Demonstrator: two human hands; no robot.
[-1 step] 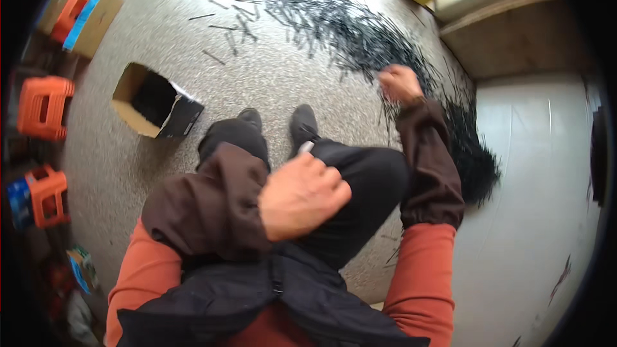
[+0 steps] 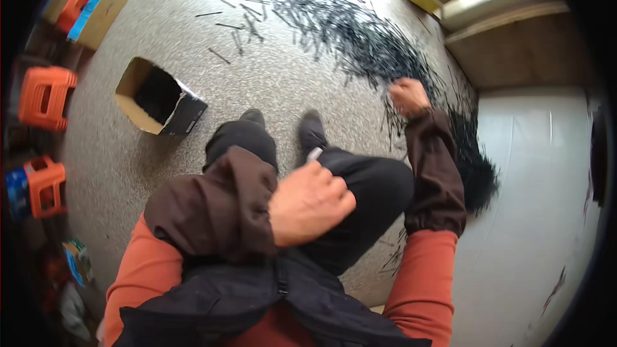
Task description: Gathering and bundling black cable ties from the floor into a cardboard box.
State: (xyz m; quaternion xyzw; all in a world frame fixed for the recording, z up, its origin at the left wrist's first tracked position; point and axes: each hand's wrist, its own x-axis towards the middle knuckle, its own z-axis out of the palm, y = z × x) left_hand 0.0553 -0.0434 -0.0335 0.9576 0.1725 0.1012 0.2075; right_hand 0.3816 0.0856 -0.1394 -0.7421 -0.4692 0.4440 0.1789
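Note:
My left hand (image 2: 313, 202) is closed in a loose fist above my bent right thigh, its back toward me. A small whitish piece (image 2: 314, 154) shows just past its knuckles; I cannot tell what it is. Farther out on the right, my right hand (image 2: 409, 96) has its fingers drawn together at the near edge of a long heap of thin black sticks (image 2: 360, 32). Whatever lies inside those fingers is hidden. The heap curves over the floor from far centre down the right side, and single sticks lie scattered at its left end.
An open cardboard box (image 2: 144, 93) with a dark inside stands on the speckled floor at left. Orange plastic stools (image 2: 47, 97) line the left side, near another carton (image 2: 106, 16). A pale panel (image 2: 520, 218) and a brown wooden board (image 2: 514, 51) bound the right.
The view has shifted slightly. My right hand has come a little nearer to me along the heap's edge. My left hand stays closed over the thigh.

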